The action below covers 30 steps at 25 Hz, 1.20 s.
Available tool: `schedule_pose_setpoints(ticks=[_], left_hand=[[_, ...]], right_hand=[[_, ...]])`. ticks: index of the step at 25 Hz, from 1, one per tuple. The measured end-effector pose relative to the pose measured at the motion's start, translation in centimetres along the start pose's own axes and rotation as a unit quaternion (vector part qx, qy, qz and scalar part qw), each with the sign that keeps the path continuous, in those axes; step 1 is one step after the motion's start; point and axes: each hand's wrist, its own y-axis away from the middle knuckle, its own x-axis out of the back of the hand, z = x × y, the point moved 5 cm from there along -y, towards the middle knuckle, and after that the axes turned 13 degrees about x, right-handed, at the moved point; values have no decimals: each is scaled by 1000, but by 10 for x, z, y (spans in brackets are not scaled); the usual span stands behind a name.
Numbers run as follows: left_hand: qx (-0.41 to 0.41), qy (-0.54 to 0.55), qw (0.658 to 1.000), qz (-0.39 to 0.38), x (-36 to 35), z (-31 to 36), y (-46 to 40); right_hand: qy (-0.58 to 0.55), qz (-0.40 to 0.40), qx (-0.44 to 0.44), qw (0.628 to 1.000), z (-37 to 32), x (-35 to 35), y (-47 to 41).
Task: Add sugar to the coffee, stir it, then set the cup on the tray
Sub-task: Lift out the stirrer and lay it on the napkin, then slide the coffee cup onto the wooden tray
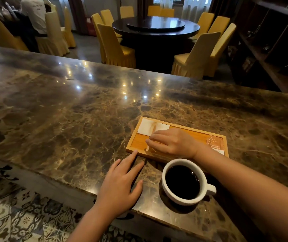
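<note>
A white cup point(208, 186) full of black coffee stands on the marble counter, handle to the right, just in front of a wooden tray point(131, 143). On the tray lie a white napkin point(144, 127) at its far left and an orange sugar packet point(215, 143) at its right end. A thin wooden stir stick point(147, 148) runs from the napkin toward the tray's near rim. My right hand point(173, 142) lies over the tray with its fingertips on the stick; whether they grip it is unclear. My left hand point(120, 182) rests flat on the counter, fingers apart, beside the tray's near left corner.
The counter's near edge point(115, 203) runs under my left wrist, with patterned floor tiles below. Beyond the counter stand yellow-covered chairs point(113, 48) around a dark round table point(155, 27). Dark shelving point(276, 41) is at the right, and a person stands at the far left.
</note>
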Motion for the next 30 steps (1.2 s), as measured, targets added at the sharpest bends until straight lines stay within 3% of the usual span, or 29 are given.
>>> schedule_pose_setpoints(ticks=[11, 16, 19, 23, 27, 30], left_hand=[[4, -3, 1000, -3, 1, 2, 0], [0, -4, 1000, -6, 0, 0, 0], [-5, -9, 1000, -11, -1, 0, -1], [-9, -12, 1000, -13, -1, 0, -1], [-18, -20, 1000, -14, -1, 0, -2], [-17, -27, 999, -15, -1, 0, -1]], right_hand=[[-31, -30, -25, 999, 8, 1, -4], [-22, -79, -190, 978, 12, 45, 27], [-46, -77, -352, 932, -4, 78, 59], [-177, -36, -559, 809, -50, 98, 100], [-324, 0, -624, 711, -97, 83, 115], [-357, 51, -637, 682, -111, 75, 114]])
